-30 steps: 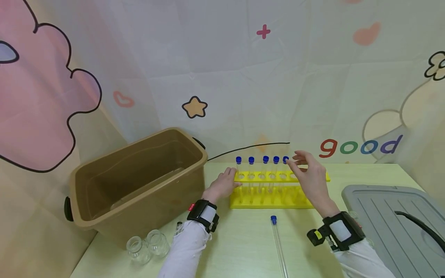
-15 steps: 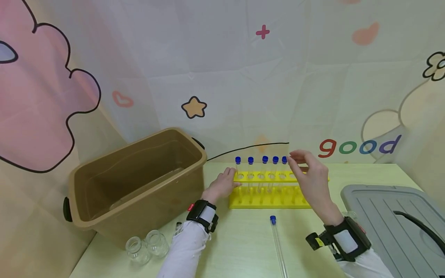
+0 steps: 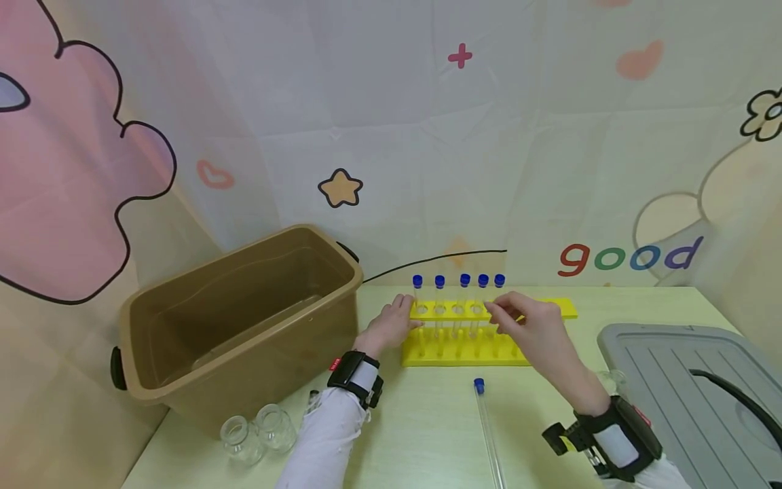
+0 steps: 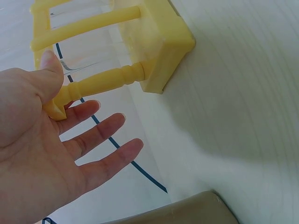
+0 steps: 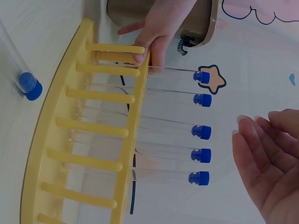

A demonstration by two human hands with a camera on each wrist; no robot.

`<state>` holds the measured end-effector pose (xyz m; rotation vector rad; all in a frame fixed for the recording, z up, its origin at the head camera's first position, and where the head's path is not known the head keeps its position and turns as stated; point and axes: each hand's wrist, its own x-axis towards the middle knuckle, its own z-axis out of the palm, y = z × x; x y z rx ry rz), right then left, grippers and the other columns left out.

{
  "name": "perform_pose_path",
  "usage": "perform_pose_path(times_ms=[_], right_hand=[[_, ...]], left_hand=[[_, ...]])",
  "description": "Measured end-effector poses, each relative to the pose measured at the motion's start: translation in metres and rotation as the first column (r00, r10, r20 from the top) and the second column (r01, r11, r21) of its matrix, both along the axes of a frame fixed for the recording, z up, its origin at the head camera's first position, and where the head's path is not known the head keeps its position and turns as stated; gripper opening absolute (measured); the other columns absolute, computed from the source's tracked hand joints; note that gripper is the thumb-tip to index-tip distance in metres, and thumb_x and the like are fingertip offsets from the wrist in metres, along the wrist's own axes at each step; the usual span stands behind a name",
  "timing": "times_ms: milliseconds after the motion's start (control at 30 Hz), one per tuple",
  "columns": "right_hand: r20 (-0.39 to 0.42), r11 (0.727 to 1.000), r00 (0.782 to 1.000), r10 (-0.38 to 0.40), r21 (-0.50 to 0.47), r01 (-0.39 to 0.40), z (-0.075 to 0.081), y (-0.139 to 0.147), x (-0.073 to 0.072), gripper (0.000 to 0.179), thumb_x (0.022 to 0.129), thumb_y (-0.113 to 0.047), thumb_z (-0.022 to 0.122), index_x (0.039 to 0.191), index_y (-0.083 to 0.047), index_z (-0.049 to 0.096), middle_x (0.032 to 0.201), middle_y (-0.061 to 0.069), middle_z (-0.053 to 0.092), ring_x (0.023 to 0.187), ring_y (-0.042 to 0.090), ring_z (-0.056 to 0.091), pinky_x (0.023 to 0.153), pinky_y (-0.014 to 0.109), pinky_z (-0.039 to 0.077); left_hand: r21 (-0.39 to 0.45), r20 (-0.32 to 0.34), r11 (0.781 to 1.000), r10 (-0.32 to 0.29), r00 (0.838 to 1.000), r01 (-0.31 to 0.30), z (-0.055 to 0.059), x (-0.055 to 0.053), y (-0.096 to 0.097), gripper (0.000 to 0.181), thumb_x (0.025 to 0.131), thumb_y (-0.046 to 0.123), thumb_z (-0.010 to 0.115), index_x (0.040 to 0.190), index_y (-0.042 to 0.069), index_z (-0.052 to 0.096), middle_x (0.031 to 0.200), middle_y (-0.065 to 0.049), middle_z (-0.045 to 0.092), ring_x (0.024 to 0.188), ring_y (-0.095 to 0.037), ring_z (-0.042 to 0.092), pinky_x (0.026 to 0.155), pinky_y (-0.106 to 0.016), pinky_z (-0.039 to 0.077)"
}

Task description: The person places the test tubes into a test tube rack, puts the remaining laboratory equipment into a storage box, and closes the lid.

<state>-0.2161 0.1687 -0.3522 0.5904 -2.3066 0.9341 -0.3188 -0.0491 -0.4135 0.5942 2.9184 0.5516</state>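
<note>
A yellow test tube rack (image 3: 464, 361) stands on the table with several clear test tubes upright in it, each with a blue stopper (image 3: 482, 280). My left hand (image 3: 389, 324) holds the rack's left end; in the left wrist view the thumb (image 4: 52, 70) lies on one side of its upper bar and the other fingers spread below. In front of the rack, my right hand (image 3: 537, 329) has loosely bent fingers with nothing between them; the right wrist view shows this hand (image 5: 268, 163) apart from the stoppers. Another stoppered test tube (image 3: 489, 435) lies on the table before the rack.
A large brown bin (image 3: 293, 346) stands at the left. Two small glass bottles (image 3: 241, 438) sit by its near side. A grey ribbed lid (image 3: 660, 401) with a black handle lies at the right. A printed cloth (image 3: 397, 170) hangs behind.
My right hand has come away from the rightmost stopper, moving down and slightly left in front of the rack. My left hand has stayed on the rack's end.
</note>
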Motion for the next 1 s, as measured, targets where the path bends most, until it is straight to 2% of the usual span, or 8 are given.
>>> perform_pose_path(times_ms=[100, 200, 333, 500, 633, 1000], right_hand=[[0.092, 0.999, 0.996, 0.016, 0.046, -0.021, -0.003, 0.0, 0.002, 0.003, 0.083, -0.006, 0.065, 0.082, -0.005, 0.063, 0.065, -0.006, 0.056, 0.055, 0.008, 0.054, 0.049, 0.022, 0.045], [0.218, 0.996, 0.976, 0.01, 0.087, -0.029, -0.006, -0.002, 0.004, 0.006, 0.085, -0.011, 0.064, 0.082, -0.007, 0.062, 0.064, -0.008, 0.053, 0.054, 0.008, 0.053, 0.048, 0.023, 0.044], [0.37, 0.99, 0.929, -0.011, 0.136, -0.043, -0.012, -0.003, 0.006, 0.007, 0.086, -0.013, 0.063, 0.082, -0.008, 0.061, 0.063, -0.005, 0.051, 0.055, 0.01, 0.051, 0.05, 0.025, 0.044], [0.507, 0.979, 0.862, -0.029, 0.19, -0.079, -0.022, -0.004, 0.006, 0.009, 0.086, -0.013, 0.063, 0.084, -0.005, 0.06, 0.061, -0.004, 0.052, 0.054, 0.011, 0.049, 0.049, 0.027, 0.041], [0.572, 0.974, 0.818, -0.058, 0.213, -0.08, -0.03, -0.006, 0.005, 0.011, 0.083, -0.013, 0.066, 0.082, -0.005, 0.059, 0.062, -0.002, 0.053, 0.053, 0.013, 0.047, 0.049, 0.027, 0.041], [0.654, 0.948, 0.736, -0.175, 0.314, -0.054, -0.043, -0.01, 0.007, 0.015, 0.081, -0.015, 0.069, 0.079, -0.004, 0.06, 0.062, 0.001, 0.052, 0.052, 0.015, 0.047, 0.05, 0.028, 0.041]], left_hand=[[-0.001, 0.001, 1.0, 0.002, 1.0, -0.002, 0.001, 0.001, 0.0, 0.049, 0.093, 0.032, 0.046, 0.134, 0.009, 0.031, 0.127, -0.008, 0.037, 0.096, -0.023, 0.043, 0.084, -0.032, 0.04], [0.003, 0.002, 1.0, 0.005, 1.0, -0.005, 0.002, 0.002, 0.0, 0.049, 0.093, 0.032, 0.046, 0.134, 0.009, 0.031, 0.127, -0.008, 0.037, 0.095, -0.023, 0.043, 0.083, -0.032, 0.041], [0.011, 0.001, 1.0, 0.003, 1.0, -0.003, 0.004, 0.004, 0.0, 0.048, 0.093, 0.031, 0.047, 0.133, 0.008, 0.032, 0.126, -0.009, 0.037, 0.094, -0.023, 0.044, 0.082, -0.032, 0.041], [0.011, 0.002, 1.0, -0.005, 1.0, 0.005, 0.003, 0.004, 0.0, 0.048, 0.094, 0.031, 0.046, 0.134, 0.008, 0.031, 0.126, -0.009, 0.037, 0.095, -0.023, 0.044, 0.083, -0.032, 0.041], [0.011, 0.003, 1.0, -0.007, 1.0, 0.007, 0.0, 0.001, -0.001, 0.049, 0.094, 0.032, 0.046, 0.134, 0.008, 0.031, 0.127, -0.009, 0.036, 0.096, -0.023, 0.043, 0.084, -0.032, 0.04], [0.018, 0.013, 1.0, -0.009, 1.0, 0.009, -0.002, -0.001, -0.001, 0.05, 0.093, 0.032, 0.046, 0.135, 0.009, 0.03, 0.126, -0.008, 0.036, 0.096, -0.022, 0.042, 0.085, -0.031, 0.039]])
